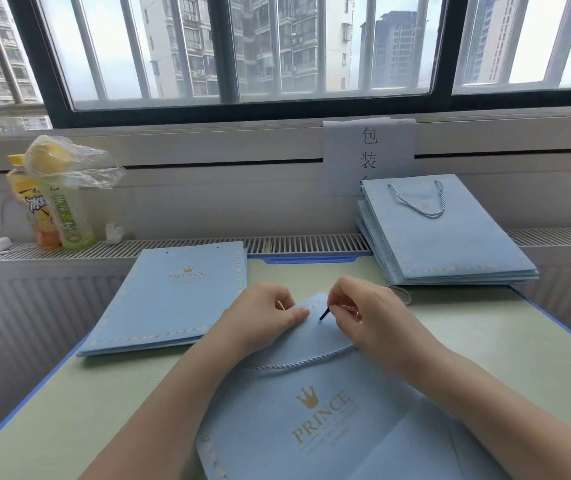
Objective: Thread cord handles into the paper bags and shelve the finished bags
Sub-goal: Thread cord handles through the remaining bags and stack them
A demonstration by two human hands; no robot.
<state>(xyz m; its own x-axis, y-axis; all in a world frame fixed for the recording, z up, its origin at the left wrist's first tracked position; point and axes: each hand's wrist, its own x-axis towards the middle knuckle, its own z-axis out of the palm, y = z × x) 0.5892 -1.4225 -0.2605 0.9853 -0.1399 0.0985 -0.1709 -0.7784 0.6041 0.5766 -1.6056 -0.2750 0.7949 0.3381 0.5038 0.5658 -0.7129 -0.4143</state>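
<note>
Pinching the dark tip of the cord (324,313) between curled fingers, the right hand (369,315) points it down at the far edge of the blue paper bag (315,420), which lies flat on the green table (111,393) at the near centre; the left hand (266,315) sits just beside it, fingers curled, thumb pressing the bag's rim down; a loop of the same twisted cord lies across the bag below both hands, and a loose bit trails off past the right wrist; over on the left, a stack of bags (170,299) lies flat with bare holes showing at its far edge; far right, a second stack (446,244) lies partly on the radiator ledge, its top bag carrying a cord handle; two drink bottles (54,209) under a clear plastic wrap stand far left on the ledge; a paper sign (369,150) hangs below the window.
</note>
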